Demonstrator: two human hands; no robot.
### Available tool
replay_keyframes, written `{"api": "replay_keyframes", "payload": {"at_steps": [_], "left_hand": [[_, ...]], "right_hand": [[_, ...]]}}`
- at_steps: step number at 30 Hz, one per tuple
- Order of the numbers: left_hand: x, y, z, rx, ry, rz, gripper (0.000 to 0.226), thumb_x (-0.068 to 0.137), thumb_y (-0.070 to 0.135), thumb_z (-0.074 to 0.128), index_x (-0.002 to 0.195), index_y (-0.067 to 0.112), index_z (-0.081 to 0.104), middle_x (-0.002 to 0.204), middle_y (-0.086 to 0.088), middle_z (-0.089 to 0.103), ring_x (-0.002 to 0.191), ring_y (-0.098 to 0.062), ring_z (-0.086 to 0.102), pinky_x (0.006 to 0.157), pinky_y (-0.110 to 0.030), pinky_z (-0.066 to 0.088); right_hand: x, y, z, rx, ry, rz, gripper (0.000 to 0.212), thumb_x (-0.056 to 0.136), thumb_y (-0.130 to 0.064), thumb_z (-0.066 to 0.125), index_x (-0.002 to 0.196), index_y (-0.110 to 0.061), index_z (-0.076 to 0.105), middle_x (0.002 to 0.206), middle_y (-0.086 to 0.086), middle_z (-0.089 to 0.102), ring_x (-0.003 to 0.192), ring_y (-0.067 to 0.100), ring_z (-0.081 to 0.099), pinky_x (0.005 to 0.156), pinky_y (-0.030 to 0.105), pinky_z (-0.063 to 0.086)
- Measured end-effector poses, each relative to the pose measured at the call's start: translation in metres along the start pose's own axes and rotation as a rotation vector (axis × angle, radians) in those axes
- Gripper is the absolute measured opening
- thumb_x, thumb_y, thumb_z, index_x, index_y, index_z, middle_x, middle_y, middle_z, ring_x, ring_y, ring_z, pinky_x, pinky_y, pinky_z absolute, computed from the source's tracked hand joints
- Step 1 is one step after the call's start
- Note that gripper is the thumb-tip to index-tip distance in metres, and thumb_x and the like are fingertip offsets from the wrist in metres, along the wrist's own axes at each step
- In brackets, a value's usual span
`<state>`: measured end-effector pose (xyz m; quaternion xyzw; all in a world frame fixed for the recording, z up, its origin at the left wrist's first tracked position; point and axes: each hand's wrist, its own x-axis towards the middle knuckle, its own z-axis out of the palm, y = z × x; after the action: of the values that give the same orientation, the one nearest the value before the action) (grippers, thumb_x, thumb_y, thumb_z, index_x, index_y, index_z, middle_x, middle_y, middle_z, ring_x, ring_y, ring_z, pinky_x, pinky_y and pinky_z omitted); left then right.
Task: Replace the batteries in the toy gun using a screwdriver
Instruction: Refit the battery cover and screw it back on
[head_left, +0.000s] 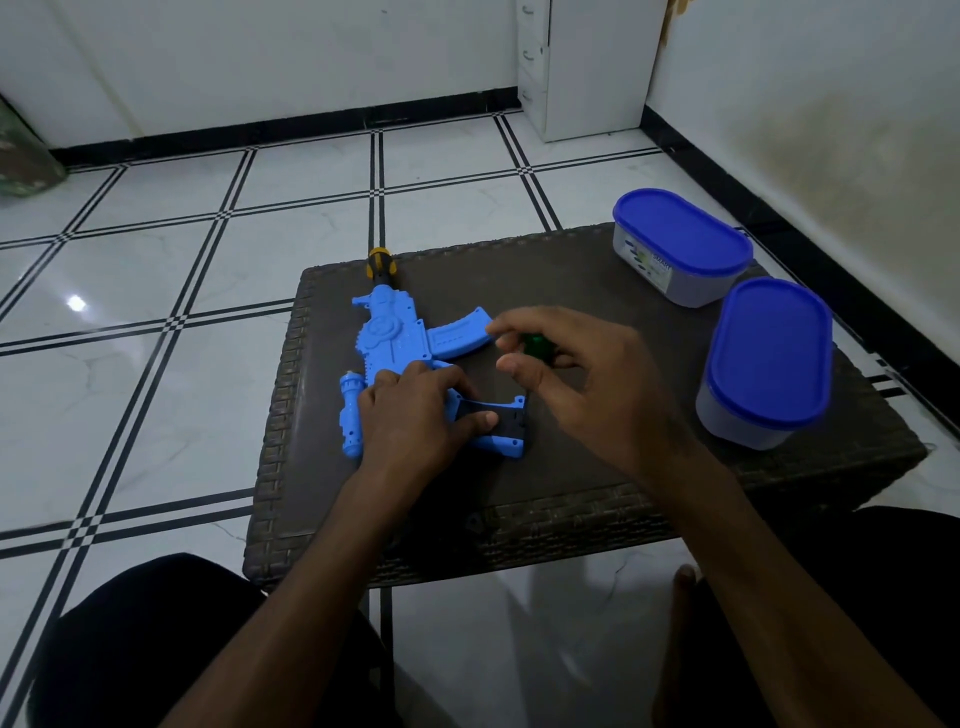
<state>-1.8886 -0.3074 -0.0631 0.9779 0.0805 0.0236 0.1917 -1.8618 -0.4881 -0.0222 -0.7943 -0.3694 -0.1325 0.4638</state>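
The blue toy gun lies flat on the desk, the left hand resting on its grip, fingers fairly straight, while the right hand pinches a small green thing — maybe a battery — so the swap looks half done.

Table: a dark woven table is sitting in front of me on the tiled floor.
Containers: two blue-lidded tubs, the far one and the near one, are standing close together at my right.
Corner: a white cabinet is standing against the wall.
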Motion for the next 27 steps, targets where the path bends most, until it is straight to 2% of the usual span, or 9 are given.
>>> {"api": "replay_keyframes", "payload": {"at_steps": [2,5,7,10,13,18,22,27], "left_hand": [[-0.0004,0.0001,-0.0004,-0.005,0.003,-0.006,0.027,0.076,0.059,0.067,0.093,0.039,0.059,0.101,0.008,0.053,0.106,-0.024,0.044,0.084,-0.037,0.028],[-0.0002,0.0000,0.0001,-0.006,0.006,-0.010,0.029,0.076,0.060,0.067,0.096,0.039,0.062,0.102,0.008,0.053,0.105,-0.024,0.044,0.086,-0.037,0.030],[-0.0005,-0.0001,0.0006,-0.003,0.007,-0.011,0.030,0.076,0.060,0.067,0.097,0.038,0.062,0.102,0.008,0.053,0.106,-0.024,0.044,0.086,-0.038,0.030],[-0.0009,-0.0001,0.0009,0.011,0.007,-0.010,0.031,0.076,0.060,0.066,0.097,0.038,0.062,0.104,0.007,0.054,0.106,-0.024,0.044,0.087,-0.039,0.031],[-0.0007,0.0006,0.0006,0.002,0.002,-0.014,0.031,0.076,0.059,0.066,0.098,0.038,0.062,0.101,0.009,0.050,0.106,-0.024,0.044,0.089,-0.039,0.031],[0.0000,0.0002,0.0012,-0.006,-0.011,-0.019,0.030,0.076,0.060,0.066,0.096,0.039,0.062,0.098,0.010,0.047,0.106,-0.024,0.043,0.090,-0.039,0.032],[-0.0003,0.0002,0.0000,0.003,-0.021,-0.010,0.028,0.077,0.059,0.066,0.095,0.038,0.059,0.098,0.009,0.047,0.105,-0.024,0.043,0.085,-0.037,0.030],[-0.0014,0.0008,-0.0005,0.030,-0.028,0.001,0.031,0.078,0.060,0.064,0.097,0.037,0.060,0.098,0.008,0.046,0.104,-0.024,0.043,0.081,-0.035,0.027]], "right_hand": [[-0.0001,-0.0003,-0.0017,0.041,-0.023,0.003,0.032,0.098,-0.017,0.054,0.129,-0.011,0.061,0.119,-0.003,0.066,0.110,0.005,0.062,0.089,0.018,0.051],[-0.0004,-0.0006,-0.0050,0.114,-0.067,0.008,0.038,0.098,-0.003,0.044,0.133,-0.006,0.058,0.126,0.002,0.064,0.116,0.010,0.060,0.095,0.024,0.050],[0.0006,0.0005,-0.0044,0.124,-0.070,-0.011,0.037,0.097,0.000,0.045,0.130,-0.004,0.059,0.123,0.004,0.065,0.114,0.011,0.062,0.096,0.027,0.051],[0.0013,0.0019,-0.0026,0.128,-0.060,-0.042,0.030,0.095,0.004,0.049,0.119,-0.002,0.066,0.106,0.005,0.068,0.101,0.012,0.065,0.088,0.026,0.053],[0.0024,0.0033,-0.0024,0.086,-0.049,-0.036,0.025,0.092,0.002,0.056,0.112,-0.007,0.069,0.098,0.002,0.067,0.093,0.009,0.064,0.080,0.028,0.054],[0.0033,0.0025,-0.0011,0.047,-0.031,0.002,0.017,0.088,-0.006,0.065,0.102,-0.012,0.071,0.092,0.001,0.066,0.084,0.015,0.064,0.072,0.036,0.053],[0.0032,0.0003,-0.0013,0.018,-0.025,0.033,0.015,0.085,-0.019,0.073,0.100,-0.016,0.070,0.093,0.000,0.063,0.083,0.014,0.062,0.070,0.031,0.053],[0.0018,-0.0006,-0.0022,0.006,0.006,0.048,0.015,0.083,-0.021,0.077,0.096,-0.017,0.069,0.090,-0.001,0.061,0.080,0.012,0.060,0.068,0.024,0.052]]}}
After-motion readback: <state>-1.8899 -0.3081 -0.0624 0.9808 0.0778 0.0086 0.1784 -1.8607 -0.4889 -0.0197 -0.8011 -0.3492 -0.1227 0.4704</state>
